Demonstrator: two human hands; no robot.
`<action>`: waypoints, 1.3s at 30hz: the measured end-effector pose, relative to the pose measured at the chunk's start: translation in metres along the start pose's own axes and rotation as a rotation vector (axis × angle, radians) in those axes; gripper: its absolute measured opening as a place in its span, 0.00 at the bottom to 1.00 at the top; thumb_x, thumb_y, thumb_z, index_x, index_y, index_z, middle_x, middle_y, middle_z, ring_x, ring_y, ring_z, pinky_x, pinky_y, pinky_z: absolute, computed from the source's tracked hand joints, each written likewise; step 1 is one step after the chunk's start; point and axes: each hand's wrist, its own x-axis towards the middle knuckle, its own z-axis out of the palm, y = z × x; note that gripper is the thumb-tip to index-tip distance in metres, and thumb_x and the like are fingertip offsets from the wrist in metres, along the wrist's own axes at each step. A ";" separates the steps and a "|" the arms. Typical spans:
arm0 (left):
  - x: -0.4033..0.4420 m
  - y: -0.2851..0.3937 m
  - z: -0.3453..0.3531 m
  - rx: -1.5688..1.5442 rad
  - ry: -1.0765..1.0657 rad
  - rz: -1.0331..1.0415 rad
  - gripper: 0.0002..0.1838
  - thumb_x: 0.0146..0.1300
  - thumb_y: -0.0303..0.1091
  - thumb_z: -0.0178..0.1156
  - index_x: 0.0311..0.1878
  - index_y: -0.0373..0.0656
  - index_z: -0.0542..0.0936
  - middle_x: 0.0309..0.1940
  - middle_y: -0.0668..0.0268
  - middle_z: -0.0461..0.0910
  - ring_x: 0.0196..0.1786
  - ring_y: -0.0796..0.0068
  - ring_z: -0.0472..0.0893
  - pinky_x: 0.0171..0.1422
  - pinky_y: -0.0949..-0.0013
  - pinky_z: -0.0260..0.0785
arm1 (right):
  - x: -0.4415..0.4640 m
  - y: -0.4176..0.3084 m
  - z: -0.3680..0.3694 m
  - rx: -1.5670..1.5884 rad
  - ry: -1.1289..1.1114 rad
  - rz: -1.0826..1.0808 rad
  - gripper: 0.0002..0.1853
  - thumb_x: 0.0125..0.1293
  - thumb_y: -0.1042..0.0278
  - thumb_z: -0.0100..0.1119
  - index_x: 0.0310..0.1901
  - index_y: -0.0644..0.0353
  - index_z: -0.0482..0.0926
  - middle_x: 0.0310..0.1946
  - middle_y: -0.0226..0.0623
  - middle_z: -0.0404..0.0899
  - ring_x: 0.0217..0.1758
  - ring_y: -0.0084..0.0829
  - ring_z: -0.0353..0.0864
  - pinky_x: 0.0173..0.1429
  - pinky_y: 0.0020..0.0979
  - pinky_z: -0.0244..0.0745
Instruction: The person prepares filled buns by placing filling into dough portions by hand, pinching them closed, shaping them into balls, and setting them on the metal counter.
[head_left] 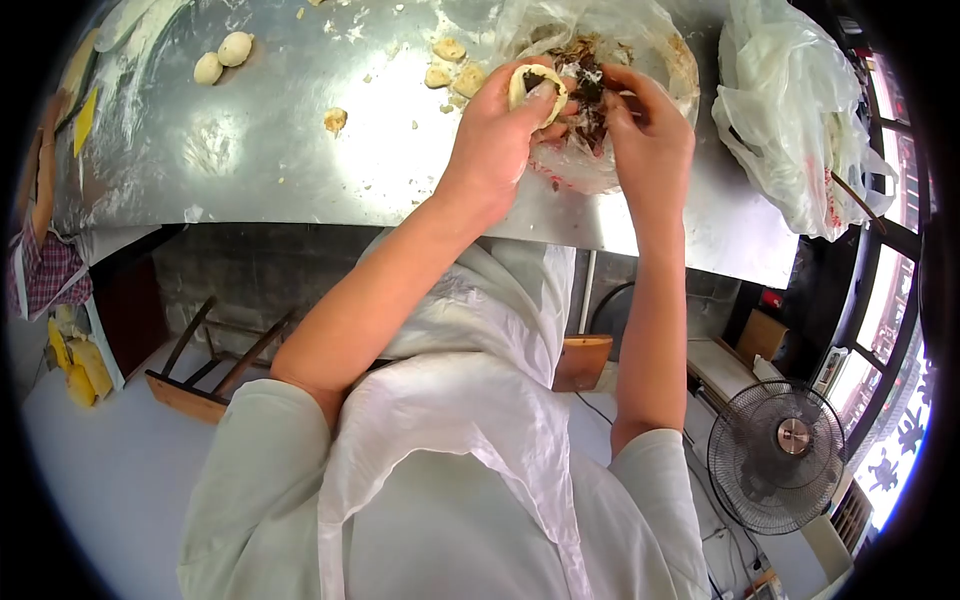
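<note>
Over the bench (270, 130), the left grip (492, 133), curled round the dough (516, 90), should press lightly; whether the half-curled right grip (655, 135) holds filling (589, 88), I cannot tell.

The dough cup (517, 92) is cream, its filling (535, 80) near-black.

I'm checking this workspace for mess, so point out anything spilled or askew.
Crumbs and pale powder lie scattered across the table, perhaps just from the work. Below at left, a stool looks tipped, its legs slanting; its exact pose is unclear.
</note>
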 end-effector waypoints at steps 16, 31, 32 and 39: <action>0.019 -0.009 0.010 -0.113 -0.010 -0.035 0.18 0.81 0.37 0.52 0.64 0.36 0.77 0.58 0.55 0.84 0.60 0.60 0.84 0.69 0.59 0.76 | -0.025 0.019 -0.003 -0.290 0.047 -0.014 0.15 0.64 0.73 0.66 0.53 0.62 0.86 0.49 0.50 0.86 0.51 0.49 0.87 0.56 0.42 0.81; 0.020 -0.020 0.010 -0.037 -0.025 -0.020 0.17 0.82 0.34 0.54 0.66 0.33 0.76 0.58 0.56 0.82 0.61 0.64 0.84 0.70 0.61 0.78 | -0.025 0.029 -0.025 0.397 0.132 0.420 0.12 0.71 0.81 0.59 0.53 0.72 0.84 0.41 0.37 0.87 0.37 0.21 0.84 0.45 0.25 0.83; 0.018 -0.018 0.010 -0.063 -0.049 -0.042 0.17 0.82 0.33 0.53 0.66 0.33 0.75 0.59 0.56 0.81 0.61 0.64 0.84 0.70 0.60 0.78 | -0.029 0.024 -0.027 0.410 0.146 0.374 0.12 0.72 0.81 0.58 0.54 0.72 0.84 0.42 0.37 0.87 0.38 0.21 0.84 0.46 0.25 0.83; 0.014 -0.021 0.002 -0.433 -0.243 -0.195 0.18 0.83 0.32 0.49 0.69 0.34 0.74 0.60 0.56 0.81 0.62 0.62 0.82 0.70 0.59 0.77 | -0.036 -0.002 -0.012 0.426 0.057 0.206 0.11 0.69 0.81 0.67 0.52 0.67 0.89 0.44 0.35 0.88 0.41 0.22 0.84 0.46 0.26 0.81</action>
